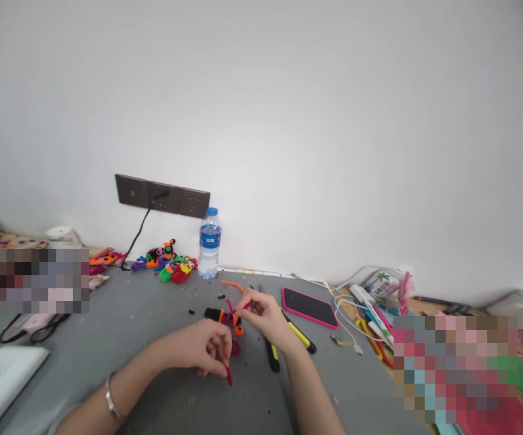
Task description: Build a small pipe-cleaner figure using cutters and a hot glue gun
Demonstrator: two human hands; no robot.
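My left hand [204, 345], with a silver bangle on its wrist, is closed in a pinch on a dark pink pipe cleaner [229, 377], whose end sticks out below the fingertips. Slightly farther off, my right hand [261, 309] also pinches a dark pink strand [230, 306] between thumb and finger. Whether both strands are one piece is hidden. Between the hands lies a small black and orange pipe-cleaner figure [238, 330], partly covered by the fingers. Two tools with black and yellow handles [304, 338] lie beside and under my right forearm.
A water bottle [209, 244] stands near the wall beside colourful pipe-cleaner figures [182, 269]. A pink-cased phone [310, 307] and white cables [347, 308] lie to the right. A white box-like object [5, 377] occupies the near left. Wall sockets [164, 194] hold a black cord.
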